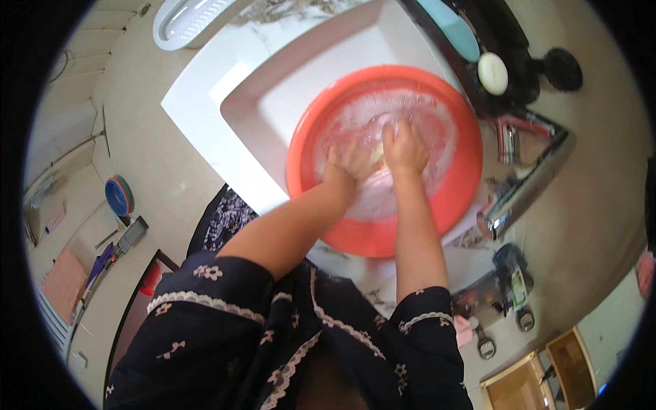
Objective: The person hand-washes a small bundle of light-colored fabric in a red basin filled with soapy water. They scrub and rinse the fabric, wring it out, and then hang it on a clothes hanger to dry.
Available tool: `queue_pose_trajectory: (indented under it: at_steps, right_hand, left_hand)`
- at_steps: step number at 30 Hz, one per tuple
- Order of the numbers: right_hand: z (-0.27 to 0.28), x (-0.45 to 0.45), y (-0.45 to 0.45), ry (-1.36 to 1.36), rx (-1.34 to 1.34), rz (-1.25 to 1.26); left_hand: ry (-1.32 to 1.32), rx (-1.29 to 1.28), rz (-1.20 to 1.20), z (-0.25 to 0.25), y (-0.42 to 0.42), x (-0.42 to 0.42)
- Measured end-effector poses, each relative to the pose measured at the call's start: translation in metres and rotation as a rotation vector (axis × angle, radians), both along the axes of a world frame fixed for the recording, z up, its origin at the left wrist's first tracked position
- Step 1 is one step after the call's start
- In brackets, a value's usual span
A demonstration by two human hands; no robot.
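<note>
An orange-red plastic basin (359, 238) with foamy water stands in the white sink (266, 110). Both of my hands are inside it. My right hand (406, 148) is curled around one end of a small pale yellowish cloth (378, 154), which is partly hidden by fingers and suds. On the left side of the cloth, my left hand (353, 163) has its fingers reaching toward it at the water. Blur and foam hide whether those fingers grip it.
A chrome faucet (528, 187) juts beside the basin's right rim. A white soap bar (493, 73) rests on a dark holder behind it. Toiletries and a clear container (482, 297) stand at lower right. A white squat toilet (189, 23) is set in the floor at upper left.
</note>
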State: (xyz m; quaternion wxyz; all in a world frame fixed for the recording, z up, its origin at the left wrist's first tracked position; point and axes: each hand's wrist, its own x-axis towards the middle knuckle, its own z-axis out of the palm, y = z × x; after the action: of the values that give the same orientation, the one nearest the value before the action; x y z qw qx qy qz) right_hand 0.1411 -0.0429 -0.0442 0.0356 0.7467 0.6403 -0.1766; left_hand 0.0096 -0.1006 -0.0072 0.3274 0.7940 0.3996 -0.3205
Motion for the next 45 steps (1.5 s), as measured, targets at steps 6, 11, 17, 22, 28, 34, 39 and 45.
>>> queue_pose_trajectory:
  at_steps: [6, 11, 17, 22, 28, 34, 39, 45]
  right_hand:
    - [0.058, 0.035, 0.027, 0.735, 0.001, -0.336]
    - [0.151, 0.006, -0.033, 0.498, 0.325, 0.049]
    - [0.078, -0.035, -0.101, 0.551, 0.14, 0.088]
    - [0.059, 0.009, -0.109, 0.931, 0.153, 0.036]
    - [0.034, -0.021, -0.017, 0.328, 0.054, -0.374]
    - [0.002, -0.002, 0.02, 0.331, 0.248, -0.073]
    - [0.061, 0.009, -0.053, 0.577, 0.306, 0.153]
    - [0.014, -0.028, -0.072, 0.077, 0.198, 0.335]
  left_hand:
    - [-0.411, 0.057, 0.169, 0.028, -0.003, -0.024]
    - [-0.814, -1.079, 1.649, 0.034, 0.037, -0.035]
    - [-0.853, -0.745, 1.156, -0.007, 0.073, -0.013]
    - [-0.543, 0.153, 0.798, 0.005, 0.038, -0.015]
    - [-0.254, 0.212, 0.121, 0.036, -0.022, 0.0]
    - [-0.14, 0.06, -0.054, 0.043, -0.029, -0.017]
    - [-0.052, -0.129, -0.088, 0.025, -0.013, -0.018]
    - [0.238, -0.118, -0.269, -0.004, -0.018, 0.001]
